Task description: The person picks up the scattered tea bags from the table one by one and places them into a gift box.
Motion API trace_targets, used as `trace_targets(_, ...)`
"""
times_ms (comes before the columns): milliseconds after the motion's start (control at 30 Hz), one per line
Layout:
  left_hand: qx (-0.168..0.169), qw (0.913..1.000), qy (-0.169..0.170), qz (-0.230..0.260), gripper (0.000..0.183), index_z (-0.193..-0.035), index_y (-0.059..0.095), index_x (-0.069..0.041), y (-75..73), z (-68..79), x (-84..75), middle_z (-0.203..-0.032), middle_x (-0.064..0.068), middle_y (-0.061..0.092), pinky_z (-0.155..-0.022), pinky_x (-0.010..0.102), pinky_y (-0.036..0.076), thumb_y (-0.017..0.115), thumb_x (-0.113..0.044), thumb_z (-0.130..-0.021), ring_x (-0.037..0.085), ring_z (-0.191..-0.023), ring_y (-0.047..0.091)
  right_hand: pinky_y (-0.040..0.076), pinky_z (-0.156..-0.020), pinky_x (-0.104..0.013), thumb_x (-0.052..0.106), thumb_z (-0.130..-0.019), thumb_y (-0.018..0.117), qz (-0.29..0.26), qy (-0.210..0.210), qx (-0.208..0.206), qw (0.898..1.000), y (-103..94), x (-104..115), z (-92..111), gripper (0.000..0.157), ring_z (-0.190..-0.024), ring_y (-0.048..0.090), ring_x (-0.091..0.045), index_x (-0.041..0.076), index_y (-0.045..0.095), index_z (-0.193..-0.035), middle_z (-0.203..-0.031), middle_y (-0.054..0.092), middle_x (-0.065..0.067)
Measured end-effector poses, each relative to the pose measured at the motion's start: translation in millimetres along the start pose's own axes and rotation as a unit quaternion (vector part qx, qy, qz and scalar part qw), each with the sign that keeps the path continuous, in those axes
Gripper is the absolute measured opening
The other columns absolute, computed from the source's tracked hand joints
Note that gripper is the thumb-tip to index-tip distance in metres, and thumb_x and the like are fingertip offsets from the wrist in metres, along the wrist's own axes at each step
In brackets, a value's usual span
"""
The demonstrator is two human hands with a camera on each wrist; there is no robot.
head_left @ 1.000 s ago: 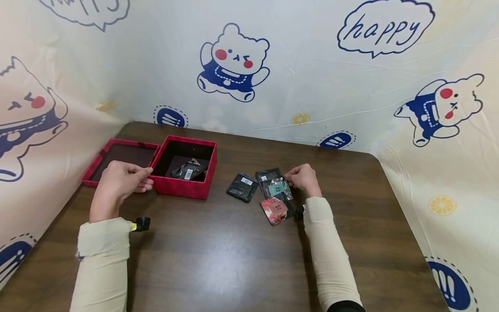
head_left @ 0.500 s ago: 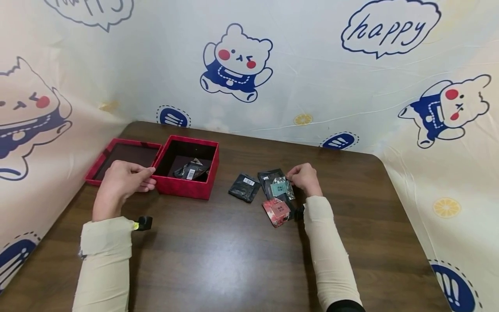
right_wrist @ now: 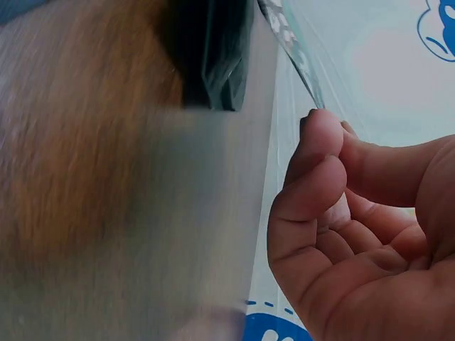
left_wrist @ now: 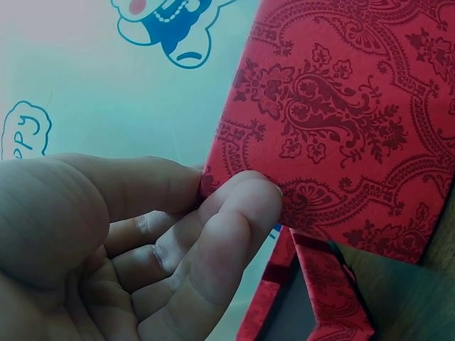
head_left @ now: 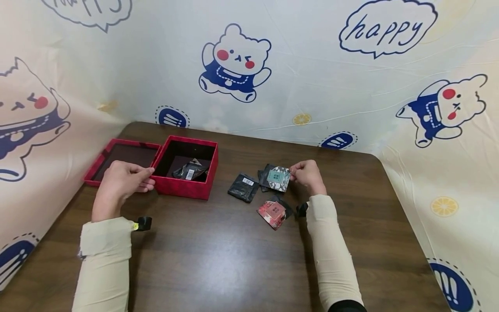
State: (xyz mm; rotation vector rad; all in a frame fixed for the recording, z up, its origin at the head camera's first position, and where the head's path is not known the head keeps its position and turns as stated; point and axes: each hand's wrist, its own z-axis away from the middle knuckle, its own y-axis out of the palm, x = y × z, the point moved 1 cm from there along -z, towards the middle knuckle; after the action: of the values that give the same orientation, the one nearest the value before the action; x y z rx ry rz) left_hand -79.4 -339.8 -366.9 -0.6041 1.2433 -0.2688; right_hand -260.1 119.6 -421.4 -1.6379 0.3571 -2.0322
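My left hand (head_left: 121,181) pinches the near left corner of an open red patterned box (head_left: 181,187). The left wrist view shows thumb and fingertips on the corner of the box's red wall (left_wrist: 327,114). Inside the box lie black sachets (head_left: 189,170), partly hidden by its wall. With thumb and fingertips, my right hand (head_left: 310,177) pinches the edge of a sachet with a teal label (head_left: 277,177), raised over a dark sachet (head_left: 263,188). Nearer to me lies a sachet with a red label (head_left: 274,211). To the left is a black sachet with a white sticker (head_left: 243,187).
The red box lid (head_left: 95,170) lies with its dark inside up, against the box's left side. Everything stands on a brown wooden table (head_left: 218,260). A printed cloth (head_left: 156,65) with bears hangs behind and at both sides.
My right hand has lifted the teal-labelled sachet and shifted it slightly up and left, off the red-labelled one, which has slid slightly toward me. My left hand stays at the box corner.
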Motion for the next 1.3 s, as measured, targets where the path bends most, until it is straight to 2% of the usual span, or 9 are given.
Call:
trace_targets(100, 0.001, 1.0000, -0.001, 0.002, 0.034, -0.118, 0.066, 0.012, 0.4, -0.3, 0.3, -0.089, 0.017, 0.074, -0.067, 0.028, 0.060, 0.062, -0.018, -0.102, 0.025, -0.073, 0.075, 0.054, -0.058, -0.025, 0.000, -0.100, 0.057, -0.024, -0.005, -0.002, 1.000, -0.2, 0.7, -1.0, 0.016, -0.071, 0.064, -0.020, -0.011, 0.069, -0.102, -0.095, 0.066, -0.020)
trace_targets(300, 0.003, 1.0000, -0.004, 0.003, 0.035, -0.118, 0.066, 0.013, 0.2, -0.3, 1.0, -0.089, 0.018, 0.074, -0.069, 0.031, 0.061, 0.062, -0.018, -0.102, 0.026, -0.074, 0.075, 0.059, -0.072, -0.038, 0.000, -0.099, 0.058, -0.054, -0.015, -0.005, 0.998, 0.6, 6.4, 0.0, 0.015, -0.072, 0.065, -0.018, -0.011, 0.068, -0.104, -0.096, 0.066, -0.020)
trace_targets(400, 0.003, 1.0000, -0.005, 0.005, 0.035, -0.118, 0.066, 0.012, -0.4, 0.0, 1.2, -0.089, 0.018, 0.074, -0.069, 0.030, 0.060, 0.062, -0.018, -0.102, 0.026, -0.075, 0.075, 0.057, -0.080, -0.046, 0.002, -0.100, 0.060, -0.066, -0.024, -0.004, 0.998, 1.6, 12.8, 1.7, 0.015, -0.076, 0.066, -0.022, -0.010, 0.069, -0.104, -0.097, 0.067, -0.020)
trace_targets(500, 0.003, 1.0000, -0.005, 0.008, 0.034, -0.118, 0.066, 0.012, -1.1, 0.0, 1.5, -0.089, 0.018, 0.074, -0.067, 0.028, 0.060, 0.062, -0.018, -0.102, 0.026, -0.075, 0.075, 0.057, -0.082, -0.049, 0.004, -0.101, 0.060, -0.071, -0.035, -0.002, 0.997, 3.2, 20.7, 3.5, 0.016, -0.081, 0.068, -0.028, -0.009, 0.069, -0.104, -0.099, 0.068, -0.025)
trace_targets(633, 0.008, 0.9999, -0.008, 0.010, 0.034, -0.119, 0.065, 0.012, -2.1, -0.4, 2.1, -0.089, 0.017, 0.074, -0.067, 0.027, 0.060, 0.062, -0.018, -0.102, 0.025, -0.074, 0.075, 0.059, -0.069, -0.034, 0.006, -0.101, 0.061, -0.081, -0.053, 0.003, 0.995, 8.1, 31.7, 5.9, 0.017, -0.080, 0.069, -0.031, -0.009, 0.068, -0.105, -0.096, 0.068, -0.027)
trace_targets(767, 0.013, 0.9997, -0.014, 0.015, 0.036, -0.121, 0.065, 0.012, -3.0, -0.5, 1.7, -0.090, 0.017, 0.074, -0.068, 0.028, 0.060, 0.061, -0.019, -0.102, 0.025, -0.075, 0.075, 0.054, -0.057, -0.022, 0.006, -0.100, 0.062, -0.095, -0.073, 0.004, 0.993, 14.9, 43.4, 8.8, 0.017, -0.075, 0.069, -0.030, -0.010, 0.068, -0.104, -0.087, 0.069, -0.021)
trace_targets(933, 0.012, 0.9997, -0.016, 0.017, 0.037, -0.122, 0.065, 0.012, -2.8, -1.1, 1.1, -0.090, 0.017, 0.074, -0.071, 0.031, 0.060, 0.062, -0.019, -0.102, 0.025, -0.075, 0.075, 0.055, -0.057, -0.022, 0.005, -0.100, 0.062, -0.103, -0.096, 0.005, 0.990, 23.4, 57.6, 11.6, 0.016, -0.078, 0.070, -0.036, -0.010, 0.068, -0.103, -0.087, 0.069, -0.022)
trace_targets(1167, 0.008, 0.9999, -0.006, 0.008, 0.033, -0.118, 0.066, 0.012, -1.3, -1.1, 1.9, -0.089, 0.017, 0.074, -0.070, 0.032, 0.061, 0.062, -0.017, -0.102, 0.026, -0.075, 0.075, 0.054, -0.056, -0.023, 0.005, -0.099, 0.063, -0.120, -0.100, 0.020, 0.988, 39.5, 74.8, 13.0, 0.015, -0.062, 0.066, -0.015, -0.010, 0.068, -0.101, -0.096, 0.067, -0.033)
trace_targets(1300, 0.007, 0.9999, -0.007, 0.009, 0.034, -0.119, 0.066, 0.012, -1.1, -1.2, 2.2, -0.089, 0.017, 0.074, -0.068, 0.030, 0.061, 0.062, -0.017, -0.102, 0.027, -0.075, 0.075, 0.053, -0.054, -0.022, 0.003, -0.099, 0.063, -0.131, -0.110, 0.031, 0.985, 49.1, 83.2, 13.2, 0.014, -0.062, 0.066, -0.016, -0.010, 0.068, -0.100, -0.098, 0.067, -0.034)
